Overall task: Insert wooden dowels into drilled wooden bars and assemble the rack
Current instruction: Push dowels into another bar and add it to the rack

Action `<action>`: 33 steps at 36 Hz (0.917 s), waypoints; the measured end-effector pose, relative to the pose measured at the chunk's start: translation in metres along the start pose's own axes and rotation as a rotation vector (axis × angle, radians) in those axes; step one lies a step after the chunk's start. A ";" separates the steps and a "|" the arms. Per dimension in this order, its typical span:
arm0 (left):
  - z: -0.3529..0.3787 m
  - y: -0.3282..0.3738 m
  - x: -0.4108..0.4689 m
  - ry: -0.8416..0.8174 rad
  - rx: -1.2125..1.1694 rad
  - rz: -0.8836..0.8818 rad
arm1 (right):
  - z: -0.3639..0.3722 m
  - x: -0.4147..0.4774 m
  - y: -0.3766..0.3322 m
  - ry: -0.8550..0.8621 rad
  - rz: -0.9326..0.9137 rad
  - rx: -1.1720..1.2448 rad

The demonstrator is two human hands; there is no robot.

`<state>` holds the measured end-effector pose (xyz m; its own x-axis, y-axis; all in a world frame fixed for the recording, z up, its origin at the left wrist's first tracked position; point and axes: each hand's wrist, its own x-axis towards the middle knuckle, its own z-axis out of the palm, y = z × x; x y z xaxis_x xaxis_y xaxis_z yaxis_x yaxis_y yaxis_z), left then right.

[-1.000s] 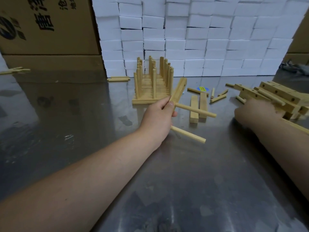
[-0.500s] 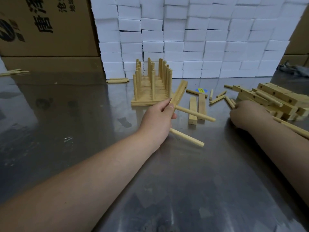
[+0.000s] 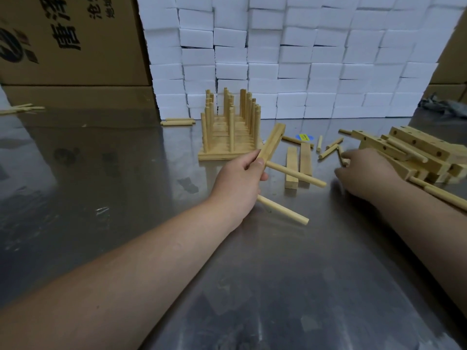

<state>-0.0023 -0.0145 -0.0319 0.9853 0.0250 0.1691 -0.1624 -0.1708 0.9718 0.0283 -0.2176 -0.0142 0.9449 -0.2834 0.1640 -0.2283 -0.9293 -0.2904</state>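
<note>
Right hand [image 3: 364, 174] has slid left across the surface [image 3: 252, 274] — away from the pile of bars [image 3: 414, 147] where it rested a second ago — and its fingertips now reach the loose short dowels [image 3: 328, 150].

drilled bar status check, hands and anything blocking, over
Left hand grips the drilled bar, two long dowels sticking out. Right hand at the loose dowels, grip unclear. Finished rack close behind the bar.
</note>
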 end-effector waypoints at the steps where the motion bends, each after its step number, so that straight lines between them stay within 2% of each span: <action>1: 0.000 0.000 0.000 0.000 0.009 -0.003 | -0.001 0.000 0.000 0.033 0.000 0.028; 3: 0.000 -0.001 0.001 -0.002 0.017 -0.003 | -0.006 0.000 0.000 0.069 0.042 -0.008; 6: 0.000 -0.002 0.002 -0.003 0.017 -0.005 | -0.016 -0.001 0.003 -0.005 0.119 -0.149; 11: 0.000 -0.003 0.002 -0.004 0.024 0.010 | -0.015 -0.004 0.000 -0.150 0.059 -0.299; 15: 0.000 -0.003 0.003 -0.007 0.021 0.013 | -0.010 -0.005 -0.003 -0.164 -0.029 -0.346; 20: -0.001 -0.003 0.003 -0.021 0.023 0.011 | -0.004 -0.006 -0.008 -0.012 -0.132 -0.090; 24: 0.000 -0.004 0.003 -0.026 0.012 0.012 | 0.001 -0.009 -0.015 0.012 -0.278 0.063; 27: -0.001 -0.004 0.004 -0.033 -0.011 0.015 | -0.001 -0.015 -0.019 0.092 -0.383 0.193; 33: -0.001 -0.005 0.004 -0.110 -0.033 0.045 | -0.008 -0.026 -0.023 0.166 -0.443 0.461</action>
<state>0.0020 -0.0123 -0.0359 0.9765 -0.0903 0.1957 -0.2068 -0.1365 0.9688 0.0072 -0.1907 -0.0043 0.8690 0.0352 0.4935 0.3324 -0.7804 -0.5297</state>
